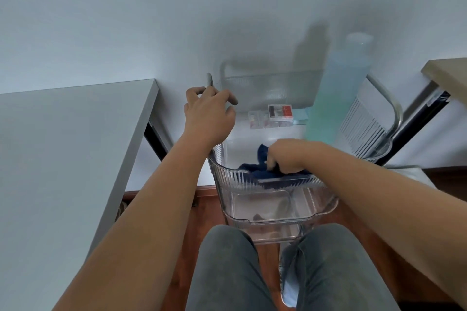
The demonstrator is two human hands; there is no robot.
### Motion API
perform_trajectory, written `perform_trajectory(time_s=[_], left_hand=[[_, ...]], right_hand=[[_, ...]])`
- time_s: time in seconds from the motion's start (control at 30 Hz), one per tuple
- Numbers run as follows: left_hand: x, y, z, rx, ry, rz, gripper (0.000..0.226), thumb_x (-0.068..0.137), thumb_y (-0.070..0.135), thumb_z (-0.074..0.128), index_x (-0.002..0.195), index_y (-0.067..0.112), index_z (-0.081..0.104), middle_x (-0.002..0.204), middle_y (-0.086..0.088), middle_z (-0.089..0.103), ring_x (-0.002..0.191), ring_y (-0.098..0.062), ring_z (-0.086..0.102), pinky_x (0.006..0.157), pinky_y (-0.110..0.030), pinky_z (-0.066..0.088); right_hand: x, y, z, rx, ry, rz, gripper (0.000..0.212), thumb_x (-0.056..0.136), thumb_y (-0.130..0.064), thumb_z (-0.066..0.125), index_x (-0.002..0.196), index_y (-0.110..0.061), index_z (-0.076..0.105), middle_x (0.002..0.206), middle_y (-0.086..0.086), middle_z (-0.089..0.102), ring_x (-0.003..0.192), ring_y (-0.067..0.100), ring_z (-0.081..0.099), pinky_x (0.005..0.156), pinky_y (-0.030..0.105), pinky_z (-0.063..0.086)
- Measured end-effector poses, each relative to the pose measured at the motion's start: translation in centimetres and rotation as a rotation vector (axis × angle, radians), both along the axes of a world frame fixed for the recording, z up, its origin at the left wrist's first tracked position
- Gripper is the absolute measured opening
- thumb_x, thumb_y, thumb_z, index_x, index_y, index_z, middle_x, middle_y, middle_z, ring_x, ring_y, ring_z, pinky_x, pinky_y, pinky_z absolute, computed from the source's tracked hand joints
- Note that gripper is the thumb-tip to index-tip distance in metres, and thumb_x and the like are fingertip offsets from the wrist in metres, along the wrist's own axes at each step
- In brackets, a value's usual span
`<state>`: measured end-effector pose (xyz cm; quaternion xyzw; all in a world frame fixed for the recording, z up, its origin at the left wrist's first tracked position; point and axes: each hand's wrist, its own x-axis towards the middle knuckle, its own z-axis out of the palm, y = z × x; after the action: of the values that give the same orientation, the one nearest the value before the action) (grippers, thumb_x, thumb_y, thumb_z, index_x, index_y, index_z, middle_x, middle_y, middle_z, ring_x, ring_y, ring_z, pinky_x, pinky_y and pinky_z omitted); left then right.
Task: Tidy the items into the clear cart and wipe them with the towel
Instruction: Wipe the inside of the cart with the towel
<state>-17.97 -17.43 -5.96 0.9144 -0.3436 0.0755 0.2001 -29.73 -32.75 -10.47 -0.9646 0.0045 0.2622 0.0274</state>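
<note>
The clear cart (228,179) stands in front of my legs, its top tray ribbed and see-through. My right hand (285,159) is inside the top tray, fingers closed on the dark blue towel (255,170) that lies bunched on the tray floor. My left hand (209,113) rests on the cart's left rim by a metal post, fingers curled over it. At the back of the tray lie a small clear box with a red and black label (280,112) and a small clear case (256,118). A tall pale blue-green bottle (336,91) stands at the tray's right rear.
A grey table (63,146) runs along my left. A beige tabletop on black legs (447,76) is at the far right. The cart's lower clear trays (267,212) show beneath. White wall behind, reddish wood floor (267,262) below, my knees in grey trousers close to the cart.
</note>
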Motion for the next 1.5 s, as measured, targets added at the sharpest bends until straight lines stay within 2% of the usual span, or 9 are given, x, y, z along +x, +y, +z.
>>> perform_trajectory(time_s=[0.2,0.3,0.37,0.47,0.6,0.8,1.17,1.33,1.5], left_hand=[[0.2,-0.1,-0.1,-0.029,0.005,0.000,0.025,0.095,0.034,0.048,0.114,0.038,0.064,0.125,0.007,0.059,0.134,-0.028,0.030,0.106,-0.038,0.030],[0.2,-0.1,-0.2,-0.016,-0.009,-0.001,0.026,0.095,0.036,0.048,0.115,0.037,0.064,0.127,0.006,0.060,0.133,-0.028,0.032,0.104,-0.037,0.030],[0.2,0.0,-0.2,-0.011,-0.015,0.005,0.026,0.095,0.036,0.049,0.115,0.037,0.064,0.127,0.006,0.060,0.133,-0.029,0.032,0.103,-0.038,0.030],[0.2,-0.1,-0.2,-0.018,-0.008,0.007,0.026,0.094,0.036,0.050,0.115,0.037,0.065,0.126,0.008,0.060,0.131,-0.028,0.033,0.101,-0.037,0.030],[0.2,-0.2,-0.3,-0.034,0.002,0.015,0.025,0.093,0.036,0.051,0.114,0.038,0.065,0.124,0.010,0.061,0.130,-0.028,0.033,0.100,-0.036,0.031],[0.4,-0.1,-0.2,-0.054,0.008,-0.001,0.025,0.092,0.036,0.052,0.113,0.039,0.065,0.121,0.010,0.062,0.129,-0.029,0.034,0.095,-0.031,0.028],[-0.2,0.0,0.1,-0.095,0.038,-0.015,0.023,0.091,0.034,0.055,0.111,0.037,0.066,0.118,0.010,0.060,0.126,-0.026,0.034,0.092,-0.020,0.017],[-0.2,0.0,0.1,-0.130,0.059,-0.012,0.024,0.089,0.039,0.059,0.112,0.038,0.065,0.106,0.017,0.052,0.125,-0.026,0.031,0.092,-0.021,0.020],[-0.2,0.0,0.0,-0.154,0.047,-0.021,0.023,0.088,0.039,0.060,0.111,0.039,0.065,0.104,0.017,0.051,0.123,-0.023,0.031,0.093,-0.023,0.021]], right_hand=[[-3.4,-5.2,0.7,-0.311,0.084,-0.497,0.019,0.083,-0.015,0.066,0.101,-0.014,0.061,0.083,0.001,0.050,0.088,0.027,0.059,0.076,0.033,0.049],[-3.5,-5.1,-0.6,-0.220,0.250,-0.564,0.036,0.090,-0.033,0.050,0.121,-0.016,0.051,0.090,0.003,0.039,0.097,0.028,0.042,0.099,0.048,0.037],[-3.0,-4.3,-1.1,-0.151,0.282,-0.552,0.039,0.074,-0.046,0.047,0.109,-0.027,0.046,0.100,0.000,0.034,0.102,0.026,0.032,0.086,0.050,0.029],[-2.4,-2.6,-1.1,-0.131,0.197,-0.554,0.012,0.081,-0.034,0.053,0.087,-0.026,0.047,0.104,0.006,0.044,0.095,0.028,0.038,0.075,0.041,0.032],[-1.2,0.0,-0.9,0.040,0.049,-0.590,0.047,0.098,-0.032,0.030,0.133,-0.004,0.046,0.131,0.020,0.052,0.115,0.031,0.051,0.091,0.036,0.038],[0.4,4.8,-0.4,0.288,-0.149,-0.416,0.032,0.086,-0.030,0.061,0.114,-0.017,0.072,0.112,0.008,0.070,0.095,0.026,0.061,0.087,0.035,0.051],[-2.5,-2.1,-1.8,-0.180,-0.282,-0.746,0.019,0.091,-0.015,0.055,0.108,-0.009,0.060,0.090,0.006,0.054,0.079,0.026,0.055,0.064,0.033,0.045],[0.3,-1.5,-3.9,-0.109,-0.269,-0.665,0.029,0.093,-0.015,0.047,0.120,-0.008,0.055,0.123,0.013,0.048,0.099,0.031,0.058,0.068,0.035,0.043],[3.9,1.1,-4.9,0.018,-0.301,-0.617,0.028,0.088,-0.006,0.048,0.113,-0.004,0.060,0.101,0.014,0.063,0.080,0.029,0.056,0.062,0.032,0.042]])
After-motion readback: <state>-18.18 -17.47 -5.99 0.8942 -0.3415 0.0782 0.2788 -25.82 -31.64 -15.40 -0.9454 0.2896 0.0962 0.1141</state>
